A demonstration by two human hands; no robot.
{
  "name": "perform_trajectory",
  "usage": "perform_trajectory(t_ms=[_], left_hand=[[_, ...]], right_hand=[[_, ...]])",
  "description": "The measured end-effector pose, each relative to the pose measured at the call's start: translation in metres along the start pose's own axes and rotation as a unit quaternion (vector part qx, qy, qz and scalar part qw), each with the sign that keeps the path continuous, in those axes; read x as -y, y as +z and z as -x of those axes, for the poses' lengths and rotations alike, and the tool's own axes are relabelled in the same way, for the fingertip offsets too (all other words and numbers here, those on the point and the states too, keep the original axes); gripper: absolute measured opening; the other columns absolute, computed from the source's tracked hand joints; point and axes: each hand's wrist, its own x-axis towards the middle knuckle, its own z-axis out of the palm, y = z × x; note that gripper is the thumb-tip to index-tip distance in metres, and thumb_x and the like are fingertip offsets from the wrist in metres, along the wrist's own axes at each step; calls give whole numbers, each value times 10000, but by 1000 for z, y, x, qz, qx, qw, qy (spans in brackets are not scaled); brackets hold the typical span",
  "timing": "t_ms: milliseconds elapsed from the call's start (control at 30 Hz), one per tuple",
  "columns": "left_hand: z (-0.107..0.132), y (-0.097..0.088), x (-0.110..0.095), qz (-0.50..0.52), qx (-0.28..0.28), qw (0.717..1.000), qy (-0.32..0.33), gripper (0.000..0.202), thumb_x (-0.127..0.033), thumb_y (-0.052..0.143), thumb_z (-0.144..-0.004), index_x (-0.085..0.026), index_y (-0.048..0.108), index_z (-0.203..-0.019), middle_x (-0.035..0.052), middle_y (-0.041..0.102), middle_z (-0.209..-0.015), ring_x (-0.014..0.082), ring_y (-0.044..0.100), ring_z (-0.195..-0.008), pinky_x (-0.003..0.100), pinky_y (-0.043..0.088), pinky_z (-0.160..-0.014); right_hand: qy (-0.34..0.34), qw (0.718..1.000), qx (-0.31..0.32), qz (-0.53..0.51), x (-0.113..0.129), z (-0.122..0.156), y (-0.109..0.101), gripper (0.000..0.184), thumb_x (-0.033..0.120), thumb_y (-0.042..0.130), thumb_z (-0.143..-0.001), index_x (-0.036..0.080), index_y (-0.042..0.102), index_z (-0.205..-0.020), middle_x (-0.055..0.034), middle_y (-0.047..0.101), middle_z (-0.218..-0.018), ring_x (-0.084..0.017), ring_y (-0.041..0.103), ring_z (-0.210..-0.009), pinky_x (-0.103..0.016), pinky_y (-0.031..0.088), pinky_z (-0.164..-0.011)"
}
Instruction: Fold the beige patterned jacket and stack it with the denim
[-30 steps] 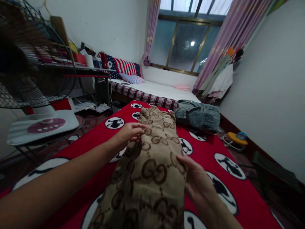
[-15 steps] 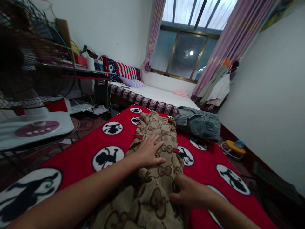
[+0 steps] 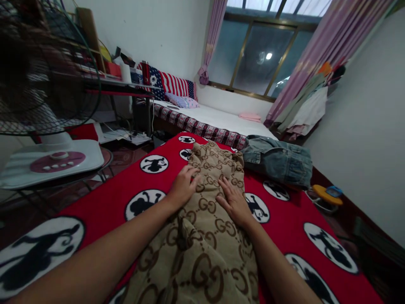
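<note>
A tan garment with a brown logo pattern [image 3: 209, 228] lies lengthwise down the middle of the red bedspread [image 3: 117, 211], its near part wrinkled. On its left edge rests my left hand [image 3: 184, 185], fingers spread and slightly bent. Opposite, my right hand [image 3: 234, 202] lies flat on the cloth at the right side, fingers stretched forward. Neither hand grips the fabric. Beyond my right hand, a folded stack of blue denim clothing [image 3: 275, 158] sits on the bedspread, close to the far right end of the garment.
A fan [image 3: 53, 152] stands on a stool at the left. Behind it is a cluttered desk [image 3: 126, 86]. A second bed with a white sheet [image 3: 215, 116] lies under the window. Clothes [image 3: 306, 109] hang at the right, above a yellow stool [image 3: 325, 194].
My right hand has let go of the garment's near right edge and moved forward to lie flat on it. My left hand has shifted to the left edge. The view has tilted slightly.
</note>
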Motion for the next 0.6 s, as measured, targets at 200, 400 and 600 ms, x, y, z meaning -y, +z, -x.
perform_trajectory(t_ms=[200, 400, 600], left_hand=[[-8, -27, 32, -64, 102, 991, -53, 429, -520, 702, -713, -191, 690, -989, 74, 667, -970, 235, 609, -896, 318, 475, -781], [-10, -32, 49, -56, 165, 984, -33, 94, -261, 653, -729, -167, 652, -724, 36, 673, -765, 186, 609, -761, 270, 438, -704], [7, -35, 32, -99, 92, 990, 41, 271, -130, 580, -727, -175, 686, -972, 88, 628, -1088, 244, 565, -1055, 366, 455, -927]], right_hand=[[14, 993, -85, -81, -3, 6, -10, 580, 499, 560, -870, 252, 489, -1390, -117, 378, -1511, -278, 399, -1366, -458, 383, -1081], [-69, 988, -101, -92, 1, 11, -15, 473, 387, 548, -895, 249, 542, -1347, -107, 439, -1471, -244, 406, -1361, -437, 346, -1116], [-52, 993, -72, -80, -1, 13, -11, 427, 378, 498, -913, 249, 589, -1311, -88, 485, -1445, -232, 458, -1324, -433, 364, -1105]])
